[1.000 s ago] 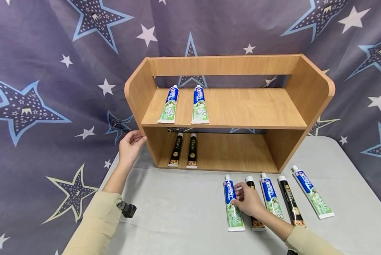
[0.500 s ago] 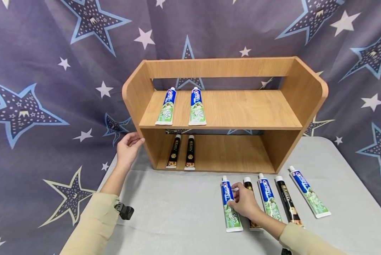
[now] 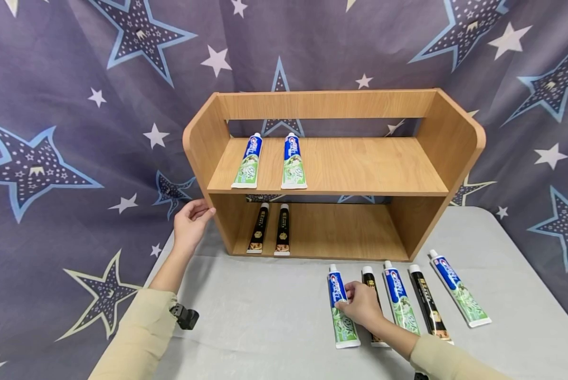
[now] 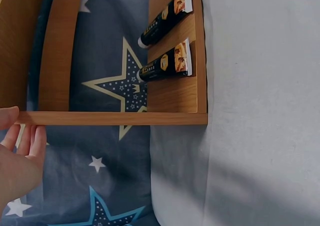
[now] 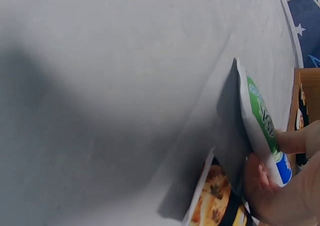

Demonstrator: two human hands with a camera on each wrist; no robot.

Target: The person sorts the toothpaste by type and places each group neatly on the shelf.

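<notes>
Right hand [image 3: 363,306] pinches the leftmost loose Crest toothpaste tube [image 3: 342,323], below right of head-view centre, thumb and fingers across its width; light grip suits, clear of the black toothpaste tube [image 3: 370,281] beside it. Left hand [image 3: 190,229] pinches the wooden shelf [image 3: 360,163], mid-left, probably steadying it.

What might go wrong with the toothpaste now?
The right hand pinches a blue-and-green tube close beside a black tube, so it might bump that one.

The left hand holds the side of the shelf; a tug could perhaps shift it, and the two upper tubes, lying near the front edge, might slip off.
</notes>
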